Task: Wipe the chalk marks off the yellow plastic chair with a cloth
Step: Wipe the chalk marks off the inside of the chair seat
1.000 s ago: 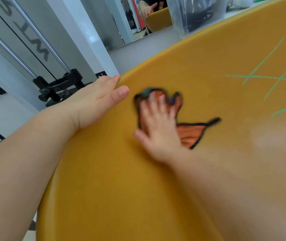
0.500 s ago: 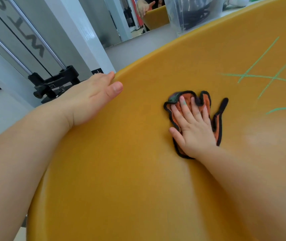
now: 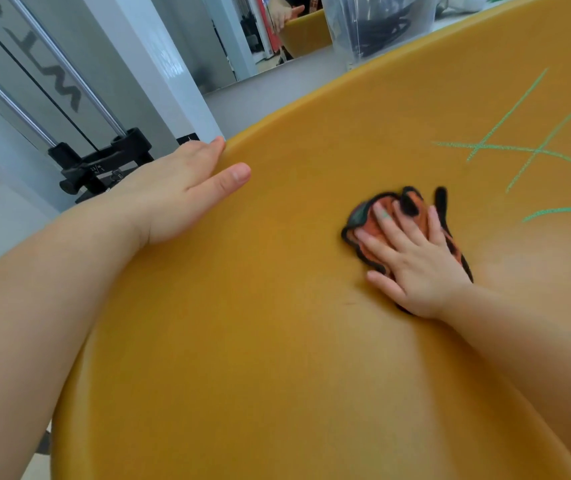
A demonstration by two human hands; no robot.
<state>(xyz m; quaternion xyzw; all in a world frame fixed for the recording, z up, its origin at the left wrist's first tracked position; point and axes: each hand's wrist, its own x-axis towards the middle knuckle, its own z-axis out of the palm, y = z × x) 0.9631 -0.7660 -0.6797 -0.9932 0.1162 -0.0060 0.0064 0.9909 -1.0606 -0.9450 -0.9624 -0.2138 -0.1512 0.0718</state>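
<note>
Chair: yellow chair (image 3: 242, 323) fills most of the head view; its curved rim runs from 9 o'clock up to 1 o'clock.
Chalk marks: green chalk marks (image 3: 533, 152) sit at 2 o'clock on the chair surface, as crossing strokes with one separate stroke below them.
Cloth: orange cloth (image 3: 362, 216) with black edging lies bunched on the chair, right of centre. It is at 8 o'clock from the marks, near them but apart. A grey-green patch shows on its upper left corner.
Right hand: right hand (image 3: 415, 261) lies flat on the cloth, fingers straight and spread, pressing it to the chair. Fingertips point to 11 o'clock. One finger carries a green smear. Slightly blurred.
Left hand: left hand (image 3: 176, 188) holds the rim at 10 o'clock, thumb flat on the inner face and fingers over the outer side. It is well apart from the cloth.
Background, 9 to 10 o'clock: black machine bracket (image 3: 104, 164) on chrome rods, beyond the rim.
Background, 12 to 1 o'clock: clear plastic bag (image 3: 374, 26) with dark contents, behind the chair.
</note>
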